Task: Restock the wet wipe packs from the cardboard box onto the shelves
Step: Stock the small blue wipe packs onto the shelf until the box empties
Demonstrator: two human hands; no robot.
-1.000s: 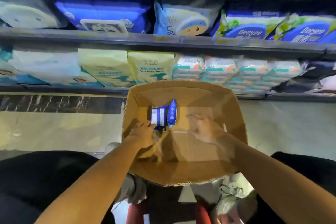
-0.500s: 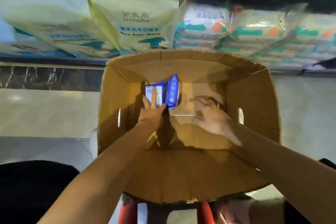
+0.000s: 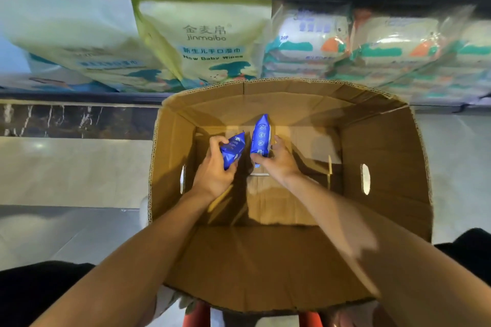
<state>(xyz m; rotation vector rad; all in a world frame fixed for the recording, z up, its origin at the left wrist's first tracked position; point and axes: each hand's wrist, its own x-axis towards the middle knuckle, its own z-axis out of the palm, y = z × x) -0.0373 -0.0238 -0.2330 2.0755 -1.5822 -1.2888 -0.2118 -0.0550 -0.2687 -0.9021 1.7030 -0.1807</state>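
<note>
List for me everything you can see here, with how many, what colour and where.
Wipe packs in the box: two, blue, deep inside the box, one in each hand.
Cardboard box: one, brown, open-topped, in front of the person below the shelf; nothing else shows inside.
Big wipe bags: at least two, pale yellow-green, on the shelf at left and middle.
Bundled small packs: several, white with teal and orange, on the shelf at right; too blurred to count.
Shelf: one, dark, running behind the box.
Floor: pale tiles, left of the box.
Left hand: one, gripping the left blue pack.
Right hand: one, gripping the upright right blue pack.
</note>
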